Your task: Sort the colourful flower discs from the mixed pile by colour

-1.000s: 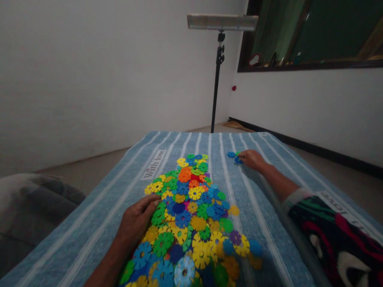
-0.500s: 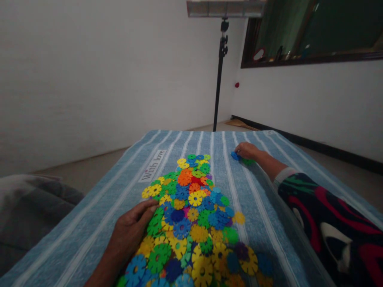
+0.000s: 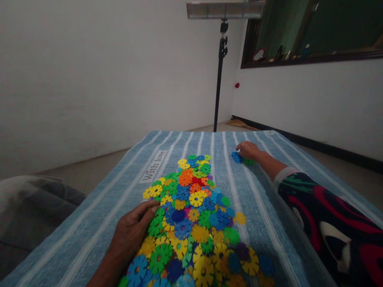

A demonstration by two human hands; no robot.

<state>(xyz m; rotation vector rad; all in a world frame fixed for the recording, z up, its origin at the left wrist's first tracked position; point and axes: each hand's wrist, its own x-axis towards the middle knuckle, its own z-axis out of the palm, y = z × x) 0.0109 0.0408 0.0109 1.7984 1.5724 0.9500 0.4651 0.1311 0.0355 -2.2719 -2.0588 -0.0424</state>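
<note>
A long heap of flower-shaped plastic discs (image 3: 196, 199) in yellow, green, blue, orange and red runs down the middle of the cloth. At the heap's left edge rests my left hand (image 3: 134, 225), its thumb and forefinger close together beside yellow and green discs. Whether anything is between those fingertips is hidden. My right hand (image 3: 248, 150) is on the far right of the cloth, its fingertips at the upper edge of a blue disc (image 3: 236, 157) that lies flat. Partly under that hand is a green disc (image 3: 248, 162). The fingers look slightly apart.
A blue cloth with white stripes (image 3: 125, 175) covers the table and carries a "With love" label (image 3: 154, 165). Behind the far edge stands a black pole (image 3: 219, 87) with a lamp panel (image 3: 226, 10). Grey fabric (image 3: 36, 215) is at the left.
My right fingers have eased up off the blue disc, which now shows more fully and flat on the cloth. My left hand has hardly moved.
</note>
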